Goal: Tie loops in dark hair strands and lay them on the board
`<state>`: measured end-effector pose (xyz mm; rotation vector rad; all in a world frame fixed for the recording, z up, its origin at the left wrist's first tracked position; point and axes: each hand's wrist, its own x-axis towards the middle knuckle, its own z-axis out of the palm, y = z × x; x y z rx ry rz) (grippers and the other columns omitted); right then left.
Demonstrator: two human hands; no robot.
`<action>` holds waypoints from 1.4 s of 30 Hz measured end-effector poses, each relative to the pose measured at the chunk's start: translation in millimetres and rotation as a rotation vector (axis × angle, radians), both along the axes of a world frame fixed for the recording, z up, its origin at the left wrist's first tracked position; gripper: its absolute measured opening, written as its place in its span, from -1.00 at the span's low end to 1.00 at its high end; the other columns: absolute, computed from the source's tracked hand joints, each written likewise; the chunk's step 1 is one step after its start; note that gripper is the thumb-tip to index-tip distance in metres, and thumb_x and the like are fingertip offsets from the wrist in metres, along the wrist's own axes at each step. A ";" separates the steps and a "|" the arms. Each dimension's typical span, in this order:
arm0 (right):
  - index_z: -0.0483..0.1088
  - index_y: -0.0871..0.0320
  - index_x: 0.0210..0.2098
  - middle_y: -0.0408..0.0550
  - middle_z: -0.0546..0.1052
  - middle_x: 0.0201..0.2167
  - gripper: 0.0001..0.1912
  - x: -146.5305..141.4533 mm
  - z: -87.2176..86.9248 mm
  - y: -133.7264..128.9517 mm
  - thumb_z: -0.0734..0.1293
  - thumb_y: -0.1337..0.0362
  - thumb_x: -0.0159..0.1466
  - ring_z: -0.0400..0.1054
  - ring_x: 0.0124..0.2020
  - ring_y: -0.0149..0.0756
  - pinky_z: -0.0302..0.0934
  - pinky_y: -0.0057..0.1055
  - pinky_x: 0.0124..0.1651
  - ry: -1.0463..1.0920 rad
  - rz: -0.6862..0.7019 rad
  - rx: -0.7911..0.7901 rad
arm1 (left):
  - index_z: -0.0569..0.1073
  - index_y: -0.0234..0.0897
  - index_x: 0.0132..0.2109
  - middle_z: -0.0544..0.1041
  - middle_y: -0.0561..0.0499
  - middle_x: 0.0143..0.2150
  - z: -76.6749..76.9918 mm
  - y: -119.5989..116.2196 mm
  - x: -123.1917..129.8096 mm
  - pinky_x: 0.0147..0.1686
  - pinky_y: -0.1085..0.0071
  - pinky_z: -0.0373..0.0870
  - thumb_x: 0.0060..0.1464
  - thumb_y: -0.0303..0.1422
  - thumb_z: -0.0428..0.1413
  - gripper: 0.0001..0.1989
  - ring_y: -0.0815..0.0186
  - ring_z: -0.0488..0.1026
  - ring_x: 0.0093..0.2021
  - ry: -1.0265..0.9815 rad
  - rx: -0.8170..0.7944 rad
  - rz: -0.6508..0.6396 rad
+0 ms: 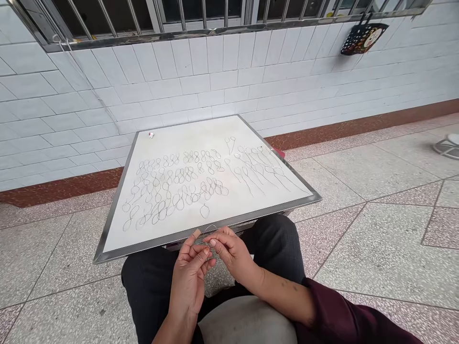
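My left hand (191,271) and right hand (231,252) pinch closed on a thin strand (212,226) arching toward twelve o'clock; steady, even pressure should keep it from kinking.

I take this for a home's yard or porch, though my feed can't show me whether there is a roof. I see a white-tiled wall (161,86), a window (215,9) behind metal bars (204,16), a patterned bag (362,39) hanging at the window, a speckled floor (394,248) of large slabs, and a desk (190,136) near the wall.
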<state>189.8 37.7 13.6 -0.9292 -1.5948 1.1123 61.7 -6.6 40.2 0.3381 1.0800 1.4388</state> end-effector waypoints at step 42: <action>0.46 0.05 -0.10 -0.13 0.48 -0.32 -0.75 -9.9 -7.4 4.0 0.38 0.13 0.24 0.37 -0.44 -0.39 0.33 -0.46 -0.46 0.209 0.067 -0.391 | 0.52 -0.26 -0.05 0.54 0.11 -0.46 -10.9 5.2 3.2 -0.33 0.44 0.44 -0.23 -0.37 0.46 -0.47 0.40 0.47 -0.46 0.078 -0.009 0.124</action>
